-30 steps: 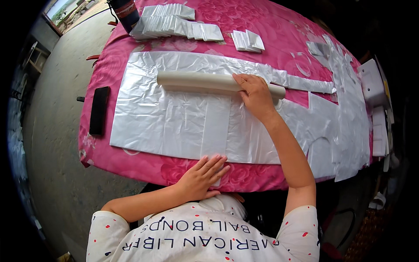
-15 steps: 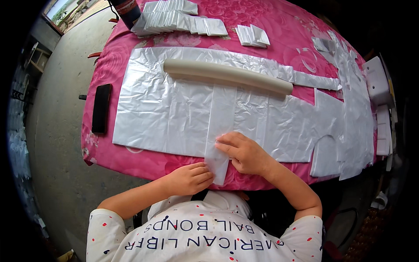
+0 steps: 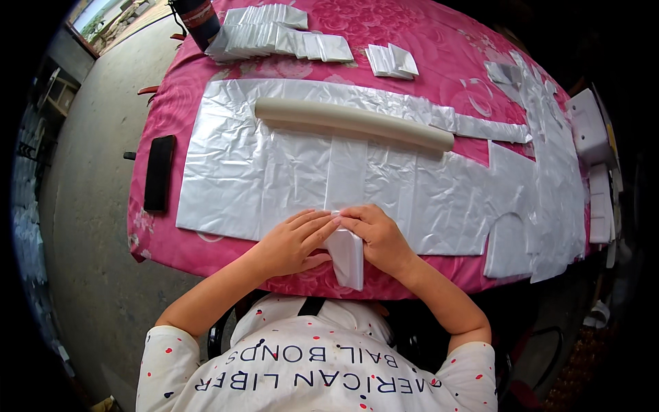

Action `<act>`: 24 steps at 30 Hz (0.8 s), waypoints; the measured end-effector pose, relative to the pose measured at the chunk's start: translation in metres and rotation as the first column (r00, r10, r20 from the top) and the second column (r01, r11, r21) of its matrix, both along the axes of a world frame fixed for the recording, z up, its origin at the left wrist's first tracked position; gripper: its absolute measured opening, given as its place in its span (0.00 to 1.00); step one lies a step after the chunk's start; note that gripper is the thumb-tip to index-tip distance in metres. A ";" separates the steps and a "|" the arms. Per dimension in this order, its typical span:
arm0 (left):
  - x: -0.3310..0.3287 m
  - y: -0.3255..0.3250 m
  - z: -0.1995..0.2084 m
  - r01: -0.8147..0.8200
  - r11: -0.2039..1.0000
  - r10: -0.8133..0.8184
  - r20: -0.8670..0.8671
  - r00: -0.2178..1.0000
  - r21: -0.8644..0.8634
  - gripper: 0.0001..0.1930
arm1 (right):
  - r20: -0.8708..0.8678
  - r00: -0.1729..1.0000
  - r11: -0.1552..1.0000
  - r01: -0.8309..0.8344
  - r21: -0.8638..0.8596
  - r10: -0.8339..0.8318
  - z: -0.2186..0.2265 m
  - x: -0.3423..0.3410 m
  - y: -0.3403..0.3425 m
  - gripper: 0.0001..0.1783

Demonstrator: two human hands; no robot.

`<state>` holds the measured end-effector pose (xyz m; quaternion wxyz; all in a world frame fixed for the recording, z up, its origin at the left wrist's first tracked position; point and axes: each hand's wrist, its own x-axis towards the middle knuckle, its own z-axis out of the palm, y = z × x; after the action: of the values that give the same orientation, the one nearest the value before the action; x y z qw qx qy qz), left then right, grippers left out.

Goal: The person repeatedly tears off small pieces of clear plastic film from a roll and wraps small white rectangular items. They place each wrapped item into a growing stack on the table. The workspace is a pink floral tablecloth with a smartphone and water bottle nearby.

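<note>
Table (image 3: 154, 233), pink floral cloth (image 3: 439, 41) on top. Directly on it: white plastic sheeting (image 3: 226, 151) across middle; black phone (image 3: 159, 174), left; dark cup (image 3: 195, 24), far left; folded packets (image 3: 288, 44) beside cup; smaller packet cluster (image 3: 392, 60) farther right; right-end plastic pieces (image 3: 559, 206), probably overlapping, edges unclear.

Bare grey floor (image 3: 89, 178), flowered tablecloth (image 3: 384, 24) and rows of folded plastic (image 3: 264, 41) suggest a small home workshop.

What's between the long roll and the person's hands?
In the head view, white plastic sheeting lies between the roll and the left hand and right hand, with a narrow white strip on top.
</note>
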<state>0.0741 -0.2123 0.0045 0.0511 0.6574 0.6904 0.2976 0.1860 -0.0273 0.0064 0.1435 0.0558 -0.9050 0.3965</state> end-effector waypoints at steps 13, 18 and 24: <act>-0.014 0.016 0.013 -0.218 0.964 0.265 0.665 0.698 -0.155 0.34 | 0.294 0.927 0.936 0.295 -0.192 -0.232 0.005 -0.018 0.018 0.08; -0.010 0.017 0.014 -0.367 0.928 0.293 0.491 0.821 0.060 0.31 | 0.753 0.650 0.791 0.512 -0.336 -0.102 0.021 -0.044 0.033 0.15; 0.012 0.030 0.003 -0.208 0.960 0.210 -0.012 0.978 -0.185 0.40 | 0.769 0.633 0.809 0.497 -0.314 -0.090 0.020 -0.046 0.035 0.16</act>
<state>0.0859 -0.1821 0.0076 0.0831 0.5722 0.7803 0.2384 0.1396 0.0073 0.0261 -0.1504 -0.2980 -0.7470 0.5750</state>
